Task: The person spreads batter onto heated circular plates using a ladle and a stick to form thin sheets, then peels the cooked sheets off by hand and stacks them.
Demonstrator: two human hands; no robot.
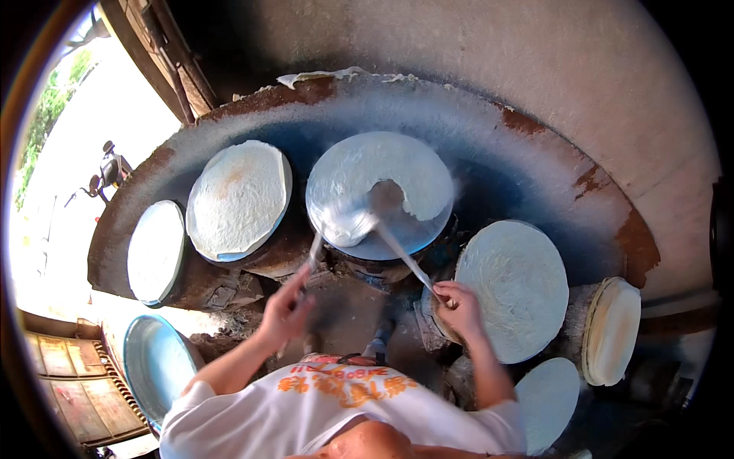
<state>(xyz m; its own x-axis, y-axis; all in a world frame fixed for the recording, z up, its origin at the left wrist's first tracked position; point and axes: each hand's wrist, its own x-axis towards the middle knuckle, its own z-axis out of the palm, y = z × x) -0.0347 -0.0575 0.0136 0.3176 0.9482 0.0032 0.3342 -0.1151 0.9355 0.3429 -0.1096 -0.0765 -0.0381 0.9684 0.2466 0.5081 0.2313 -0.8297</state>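
Our right hand grips a long-handled tool; our left hand closes round a second, blurred tool. Ahead, between both hands, the pale sheet lies on a round plate. We judge it light, soft, sticky and easily torn, best taken at its rim. Beyond our left hand, leftward and nearer us, stands a blue basin, contents unclear.

From afar, at six o'clock, I am seeing a white shirt carrying red and orange printed lettering, the red sitting toward its twelve-o'clock side.
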